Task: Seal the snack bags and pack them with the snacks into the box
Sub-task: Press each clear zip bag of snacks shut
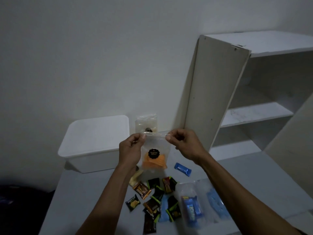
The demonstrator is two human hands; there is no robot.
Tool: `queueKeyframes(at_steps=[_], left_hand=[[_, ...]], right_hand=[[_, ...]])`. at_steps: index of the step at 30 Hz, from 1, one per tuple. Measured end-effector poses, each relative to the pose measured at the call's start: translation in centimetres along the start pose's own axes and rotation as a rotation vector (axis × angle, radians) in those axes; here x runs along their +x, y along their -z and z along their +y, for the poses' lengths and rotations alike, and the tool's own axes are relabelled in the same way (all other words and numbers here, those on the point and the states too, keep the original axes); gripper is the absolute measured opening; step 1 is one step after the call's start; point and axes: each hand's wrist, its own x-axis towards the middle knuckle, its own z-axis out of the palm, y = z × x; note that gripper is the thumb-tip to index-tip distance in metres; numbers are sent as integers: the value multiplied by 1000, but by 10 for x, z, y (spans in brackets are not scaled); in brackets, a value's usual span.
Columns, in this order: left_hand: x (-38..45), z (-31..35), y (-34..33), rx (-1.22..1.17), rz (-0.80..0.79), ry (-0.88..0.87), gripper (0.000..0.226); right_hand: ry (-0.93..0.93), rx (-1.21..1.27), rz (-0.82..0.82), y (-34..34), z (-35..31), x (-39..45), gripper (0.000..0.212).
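We hold the clear snack bag (pixel 155 154) upright above the worktop (pixel 245 168), left hand (pixel 131 148) and right hand (pixel 183 144) each pinching a top corner of its seal strip. Sealing is in hand. Next, we judge, press along the strip, then place it in the white box (pixel 94 141) nearby.

both arms reach forward, left hand (pixel 131 146) and right hand (pixel 183 143) raised, fingertips pinched.
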Motion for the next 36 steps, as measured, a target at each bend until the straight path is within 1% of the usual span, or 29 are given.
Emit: queueKeyframes(at_steps=[3,5,9,15,19,23,27,31,36], left_hand=[[3,-13,-18,-26,-7,56,7],[10,-22,-30,-32,16,77,5],[36,-42,-55,5,67,112,6],[103,-64,-100,72,107,177,6],[156,-82,-136,104,132,225,15],[192,-104,-164,134,159,220,21],[218,-120,-183,177,186,252,6],[249,-138,-197,80,296,340,11],[272,-150,-209,78,361,361,9]], right_hand=[[-48,92,119,1,20,4,5],[-91,128,167,3,30,12,4],[-147,67,156,12,62,43,8],[-175,13,212,28,112,120,10],[-194,-41,254,37,149,178,12],[-251,-94,282,37,186,223,13],[-284,-161,282,31,211,258,16],[-329,-160,324,22,226,284,13],[-342,-138,388,10,242,303,10]])
